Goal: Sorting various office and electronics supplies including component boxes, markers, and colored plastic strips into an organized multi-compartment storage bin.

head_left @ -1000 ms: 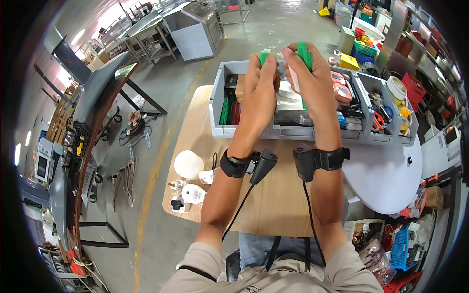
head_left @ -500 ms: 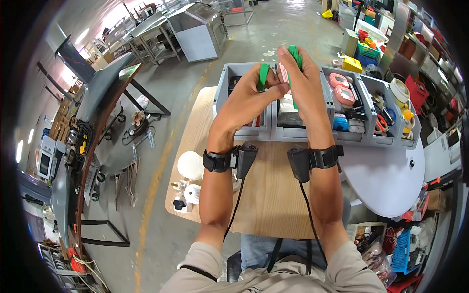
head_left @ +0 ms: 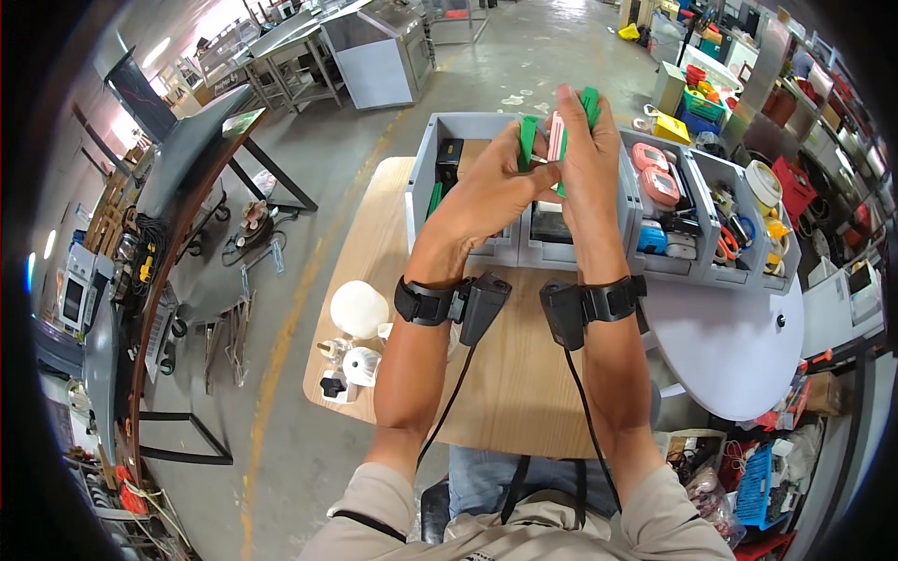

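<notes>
Both my hands are raised over the grey bins at the far side of the wooden table. My left hand [head_left: 486,192] is closed with a narrow green plastic strip [head_left: 528,140] pinched upright between thumb and fingers. In my right hand [head_left: 593,168] is a bundle of slim plastic strips, with a pink and white strip [head_left: 557,136] facing the left hand and a green strip [head_left: 590,103] between the fingers. My left thumb reaches the bundle's lower part. The strips' exact kind cannot be made out, and my fingers hide much of them.
Grey bins [head_left: 417,192] line the table's far edge. Two pink rounded devices [head_left: 660,185] and a blue one [head_left: 652,239] lie in the right ones. On the wooden table [head_left: 505,374], a white globe [head_left: 359,309] and plug-like parts stand at left. A white round table [head_left: 730,346] adjoins at right.
Both hands have shifted slightly right in the picture, each still with its strips. The view has moved a little, and more of the left bin's contents shows.
</notes>
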Available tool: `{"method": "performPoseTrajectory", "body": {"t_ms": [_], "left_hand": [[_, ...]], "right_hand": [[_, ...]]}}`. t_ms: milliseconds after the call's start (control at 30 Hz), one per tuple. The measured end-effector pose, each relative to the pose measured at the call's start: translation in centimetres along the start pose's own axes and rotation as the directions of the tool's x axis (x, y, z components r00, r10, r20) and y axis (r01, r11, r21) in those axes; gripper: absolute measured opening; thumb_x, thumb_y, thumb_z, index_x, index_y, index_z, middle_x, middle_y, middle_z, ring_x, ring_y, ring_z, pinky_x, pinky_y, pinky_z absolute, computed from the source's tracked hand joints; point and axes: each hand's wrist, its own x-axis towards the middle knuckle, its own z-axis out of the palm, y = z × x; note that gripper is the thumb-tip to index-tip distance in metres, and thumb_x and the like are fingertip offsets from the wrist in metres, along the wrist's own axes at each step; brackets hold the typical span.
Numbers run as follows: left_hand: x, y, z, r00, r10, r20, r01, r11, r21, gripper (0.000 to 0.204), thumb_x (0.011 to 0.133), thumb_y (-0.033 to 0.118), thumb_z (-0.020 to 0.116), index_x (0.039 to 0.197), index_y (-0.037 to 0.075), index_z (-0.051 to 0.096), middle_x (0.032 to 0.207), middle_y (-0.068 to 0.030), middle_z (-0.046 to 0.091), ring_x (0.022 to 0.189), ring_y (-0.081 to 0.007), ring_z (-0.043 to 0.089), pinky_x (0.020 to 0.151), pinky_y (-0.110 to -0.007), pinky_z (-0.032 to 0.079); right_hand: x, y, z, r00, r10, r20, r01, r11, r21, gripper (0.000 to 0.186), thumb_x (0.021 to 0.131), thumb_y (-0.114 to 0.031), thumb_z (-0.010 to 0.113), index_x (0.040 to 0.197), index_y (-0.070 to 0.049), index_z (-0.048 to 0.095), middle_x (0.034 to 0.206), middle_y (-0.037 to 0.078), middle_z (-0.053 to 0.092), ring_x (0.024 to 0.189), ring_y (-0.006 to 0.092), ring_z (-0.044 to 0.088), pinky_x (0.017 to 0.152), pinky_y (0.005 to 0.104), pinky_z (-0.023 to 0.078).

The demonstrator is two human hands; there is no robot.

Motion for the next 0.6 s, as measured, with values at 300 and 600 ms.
{"method": "performPoseTrajectory", "body": {"t_ms": [300, 600], "left_hand": [[0.1, -0.2, -0.1, 0.998, -0.034, 0.048, 0.038, 0.994, -0.098, 0.033, 0.096, 0.004, 0.059, 0.127, -0.003, 0.049, 0.12, -0.007, 0.056, 0.107, -0.0148, 0.06, 0.092, -0.029, 0.056], [0.3, -0.3, 0.4, 0.997, -0.067, 0.036, 0.074, 0.973, -0.22, 0.031, 0.098, 0.005, 0.052, 0.124, -0.008, 0.044, 0.122, -0.0146, 0.054, 0.112, -0.0236, 0.062, 0.099, -0.034, 0.055]], "right_hand": [[0.1, -0.6, -0.7, 0.973, 0.21, 0.099, -0.218, 0.973, 0.08, 0.02, 0.095, -0.029, 0.064, 0.09, -0.01, 0.058, 0.074, 0.0, 0.056, 0.06, 0.0082, 0.056, 0.053, 0.0227, 0.046], [1.3, 0.7, -2.0, 0.976, 0.178, -0.124, -0.159, 0.976, 0.151, 0.022, 0.094, -0.028, 0.068, 0.089, -0.01, 0.057, 0.077, 0.0, 0.057, 0.061, 0.0075, 0.056, 0.049, 0.0219, 0.043]]}}
